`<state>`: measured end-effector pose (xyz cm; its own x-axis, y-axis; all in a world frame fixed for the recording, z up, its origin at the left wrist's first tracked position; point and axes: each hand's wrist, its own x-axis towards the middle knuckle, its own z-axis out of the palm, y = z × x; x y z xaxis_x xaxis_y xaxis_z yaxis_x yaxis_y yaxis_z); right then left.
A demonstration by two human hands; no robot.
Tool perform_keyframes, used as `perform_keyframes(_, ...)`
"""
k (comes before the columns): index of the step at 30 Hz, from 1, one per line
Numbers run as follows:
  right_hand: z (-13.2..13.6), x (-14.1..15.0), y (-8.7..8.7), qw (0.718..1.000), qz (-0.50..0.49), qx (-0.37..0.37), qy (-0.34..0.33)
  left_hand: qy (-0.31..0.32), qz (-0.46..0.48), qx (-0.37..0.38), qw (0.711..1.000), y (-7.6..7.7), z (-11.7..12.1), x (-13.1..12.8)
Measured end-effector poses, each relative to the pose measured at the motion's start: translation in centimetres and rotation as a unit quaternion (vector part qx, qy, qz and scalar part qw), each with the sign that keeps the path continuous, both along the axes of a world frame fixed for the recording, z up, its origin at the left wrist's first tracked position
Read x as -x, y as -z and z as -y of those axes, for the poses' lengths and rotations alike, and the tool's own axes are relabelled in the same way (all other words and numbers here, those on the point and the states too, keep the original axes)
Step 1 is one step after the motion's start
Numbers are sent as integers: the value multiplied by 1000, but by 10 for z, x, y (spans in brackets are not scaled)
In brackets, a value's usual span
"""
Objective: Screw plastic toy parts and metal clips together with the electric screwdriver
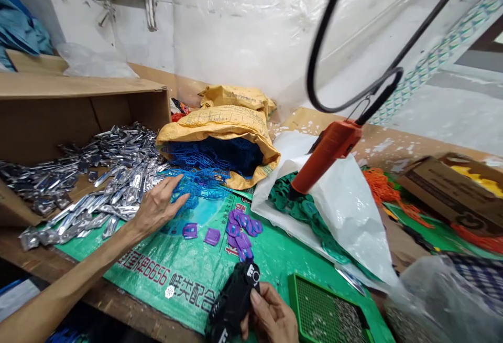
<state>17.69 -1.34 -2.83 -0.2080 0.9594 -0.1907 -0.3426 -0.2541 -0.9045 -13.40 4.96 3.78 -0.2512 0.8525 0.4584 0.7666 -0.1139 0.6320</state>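
My left hand [161, 204] reaches over the green printed sheet [157, 269], its fingers apart at the edge of a tangle of blue plastic pieces [208, 179]. The blue pieces spill from the mouth of a yellow woven sack [220, 120]; whether my fingertips touch them I cannot tell. At the bottom, my right hand [275, 315] grips a black plastic toy car body [233, 301], tilted near the sheet's front. Just beyond it lie several flat purple plastic pieces [243, 227]. An orange electric screwdriver [326, 157] hangs, tip down, from a black cord.
Silver pieces [129, 175] spill from a cardboard box [74, 87] on the left. Right of centre, a white sack [365, 222] holds green plastic parts [310, 212]. A green tray [294, 301] of small screws, a clear bag [428, 293] and another carton [444, 191] stand rightward.
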Motion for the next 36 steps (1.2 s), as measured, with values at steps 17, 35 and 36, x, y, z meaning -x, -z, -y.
perform_keyframes(17,32,7,-27,997,-8,-58,56,224,153,39,962,47,112,-133)
perform_keyframes(35,50,7,2,992,-58,-47,97,185,92,-32,978,45,125,-149)
perform_keyframes(36,51,6,3,992,-58,-46,97,194,84,-32,977,47,126,-153)
